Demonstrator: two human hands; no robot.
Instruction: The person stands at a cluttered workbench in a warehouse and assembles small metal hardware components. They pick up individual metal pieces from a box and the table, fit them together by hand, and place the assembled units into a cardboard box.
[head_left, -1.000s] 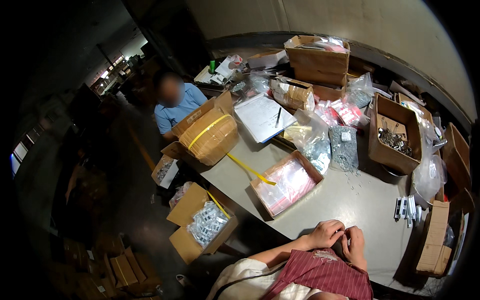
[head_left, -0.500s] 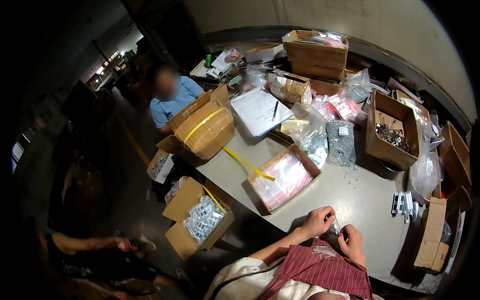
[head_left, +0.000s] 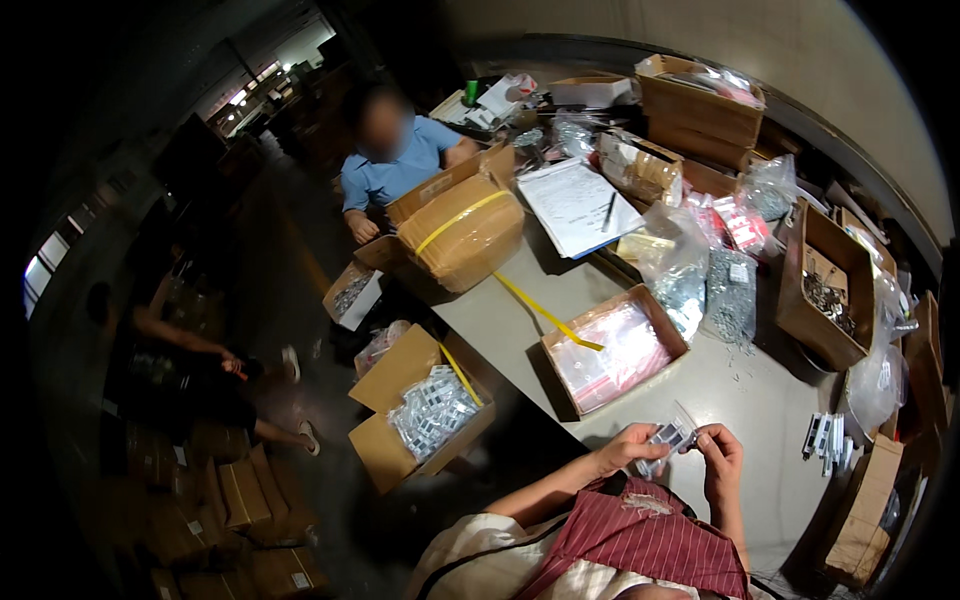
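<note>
A long grey table point(head_left: 640, 400) runs from the far wall to the person's lap, crowded with packages. At its far left end lies a big brown parcel point(head_left: 462, 232) bound with a yellow strap, and open cardboard boxes point(head_left: 700, 100) are stacked along the wall. An open brown box point(head_left: 822, 285) of small metal parts stands at the right. A shallow box point(head_left: 615, 348) of clear bags with pink strips sits mid-table, with clear bags of screws point(head_left: 730, 295) just beyond it. On the floor at the left, an open carton point(head_left: 425, 410) holds small packets. Near the table edge, the left hand point(head_left: 628, 447) and right hand point(head_left: 720, 457) pinch a small clear packet point(head_left: 668, 438) between them, fingers closed on its ends.
</note>
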